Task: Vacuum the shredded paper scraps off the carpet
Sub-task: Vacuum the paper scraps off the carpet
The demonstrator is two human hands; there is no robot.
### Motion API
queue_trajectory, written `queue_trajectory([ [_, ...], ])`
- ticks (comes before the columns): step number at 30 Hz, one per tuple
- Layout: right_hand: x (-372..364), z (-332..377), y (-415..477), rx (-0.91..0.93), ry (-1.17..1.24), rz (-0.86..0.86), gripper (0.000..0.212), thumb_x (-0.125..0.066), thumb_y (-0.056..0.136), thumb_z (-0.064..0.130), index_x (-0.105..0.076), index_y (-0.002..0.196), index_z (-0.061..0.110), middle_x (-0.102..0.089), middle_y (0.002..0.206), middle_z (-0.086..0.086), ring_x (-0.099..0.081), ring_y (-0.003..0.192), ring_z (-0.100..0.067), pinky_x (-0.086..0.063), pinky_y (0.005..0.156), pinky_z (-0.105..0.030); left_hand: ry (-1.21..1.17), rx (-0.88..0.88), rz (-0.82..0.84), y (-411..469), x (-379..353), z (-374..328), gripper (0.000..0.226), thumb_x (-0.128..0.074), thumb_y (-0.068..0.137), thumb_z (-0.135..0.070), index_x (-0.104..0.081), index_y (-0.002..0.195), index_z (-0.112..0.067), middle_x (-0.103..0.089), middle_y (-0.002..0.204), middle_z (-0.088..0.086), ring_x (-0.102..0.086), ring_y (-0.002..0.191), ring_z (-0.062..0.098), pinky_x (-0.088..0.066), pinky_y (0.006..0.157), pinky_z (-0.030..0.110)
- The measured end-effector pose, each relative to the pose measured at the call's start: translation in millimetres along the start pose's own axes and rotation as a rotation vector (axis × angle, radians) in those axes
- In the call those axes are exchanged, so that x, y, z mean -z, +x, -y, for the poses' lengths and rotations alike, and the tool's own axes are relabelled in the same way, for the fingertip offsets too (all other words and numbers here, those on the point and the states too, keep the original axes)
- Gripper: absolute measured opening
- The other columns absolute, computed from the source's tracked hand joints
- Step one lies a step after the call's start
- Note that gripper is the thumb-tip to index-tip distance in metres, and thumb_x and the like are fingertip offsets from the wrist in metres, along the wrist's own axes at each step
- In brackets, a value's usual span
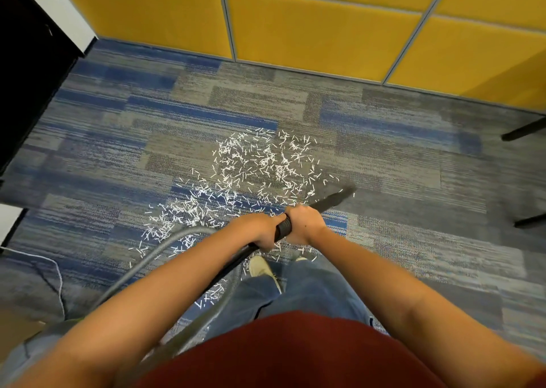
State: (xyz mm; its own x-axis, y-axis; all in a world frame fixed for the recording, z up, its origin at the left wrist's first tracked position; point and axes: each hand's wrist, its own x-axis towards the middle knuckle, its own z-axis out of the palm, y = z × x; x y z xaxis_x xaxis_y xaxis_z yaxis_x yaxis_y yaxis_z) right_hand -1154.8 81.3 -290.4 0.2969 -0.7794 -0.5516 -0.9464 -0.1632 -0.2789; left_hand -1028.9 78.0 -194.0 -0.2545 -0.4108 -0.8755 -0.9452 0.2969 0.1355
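White shredded paper scraps (254,169) lie scattered over the blue and grey carpet (118,139), from the middle of the floor down to my feet. I hold a black vacuum nozzle (332,200) that points right and away, its blurred tip at the right edge of the scraps. My left hand (260,229) grips the hose end behind the ribbed black cuff (284,227). My right hand (304,223) grips the same cuff from the right side. A grey hose (153,251) curves down to the left past my legs.
A yellow padded partition wall (295,27) runs across the far side. Dark furniture (26,71) stands on the left. Black chair legs (526,130) reach in from the right edge. A thin white cable (57,272) lies on the carpet at lower left.
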Motion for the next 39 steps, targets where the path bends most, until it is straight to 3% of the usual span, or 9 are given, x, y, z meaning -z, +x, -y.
queue_trajectory([
  [3,1,-2,-4,0.009,-0.003,-0.007,0.022,-0.059,0.082,0.025,-0.056,0.1,0.013,-0.063,0.095,-0.005,-0.062,0.089,-0.026,-0.049,0.075,-0.032,-0.001,-0.016,0.006,-3,3,-1,0.074,-0.06,0.085,-0.008,-0.022,0.145,-0.03,-0.054,0.088,0.005,-0.055,0.077,0.023,-0.051,0.072,0.032],
  [8,3,-13,-11,0.031,0.034,-0.007,0.023,-0.062,0.08,0.026,-0.056,0.098,0.014,-0.063,0.093,-0.006,-0.062,0.087,-0.027,-0.052,0.077,-0.033,0.006,-0.003,-0.028,1,0,-12,0.071,-0.059,0.083,-0.012,-0.023,0.141,-0.032,-0.052,0.077,0.002,-0.056,0.073,0.023,-0.05,0.067,0.033],
  [12,-3,-14,-15,0.065,0.037,0.0,0.026,-0.061,0.08,0.02,-0.055,0.104,0.012,-0.06,0.098,-0.01,-0.06,0.092,-0.029,-0.053,0.079,-0.038,-0.028,0.013,-0.023,1,-11,-16,0.076,-0.06,0.083,-0.01,-0.019,0.143,-0.032,-0.059,0.093,0.008,-0.059,0.077,0.025,-0.054,0.072,0.035],
  [16,-2,-9,-14,0.105,0.047,0.025,0.026,-0.062,0.08,0.017,-0.055,0.105,0.014,-0.055,0.096,-0.008,-0.059,0.09,-0.028,-0.053,0.08,-0.039,-0.101,0.034,-0.042,-3,-21,-15,0.076,-0.058,0.084,-0.011,-0.017,0.145,-0.032,-0.055,0.082,0.003,-0.057,0.071,0.021,-0.051,0.065,0.031],
  [20,1,-3,-13,0.165,0.024,0.055,0.023,-0.059,0.083,0.014,-0.054,0.106,0.012,-0.051,0.094,-0.006,-0.059,0.09,-0.028,-0.052,0.08,-0.038,-0.169,0.091,-0.08,-6,-33,-16,0.073,-0.058,0.085,-0.011,-0.018,0.144,-0.03,-0.055,0.082,0.004,-0.058,0.076,0.023,-0.054,0.073,0.034],
  [27,1,17,-9,0.208,-0.041,0.082,0.018,-0.059,0.083,0.011,-0.053,0.099,0.017,-0.053,0.093,-0.003,-0.06,0.091,-0.025,-0.054,0.082,-0.039,-0.299,0.138,-0.075,-12,-47,-9,0.074,-0.055,0.085,-0.007,-0.016,0.145,-0.026,-0.055,0.081,0.005,-0.056,0.065,0.021,-0.052,0.064,0.032],
  [39,-22,23,-33,0.129,-0.019,0.034,0.025,-0.06,0.082,0.02,-0.054,0.105,0.015,-0.057,0.099,-0.006,-0.06,0.093,-0.028,-0.053,0.078,-0.037,-0.108,0.08,-0.04,-25,-57,-4,0.075,-0.057,0.085,-0.011,-0.017,0.146,-0.025,-0.051,0.077,0.004,-0.058,0.074,0.026,-0.055,0.074,0.035],
])
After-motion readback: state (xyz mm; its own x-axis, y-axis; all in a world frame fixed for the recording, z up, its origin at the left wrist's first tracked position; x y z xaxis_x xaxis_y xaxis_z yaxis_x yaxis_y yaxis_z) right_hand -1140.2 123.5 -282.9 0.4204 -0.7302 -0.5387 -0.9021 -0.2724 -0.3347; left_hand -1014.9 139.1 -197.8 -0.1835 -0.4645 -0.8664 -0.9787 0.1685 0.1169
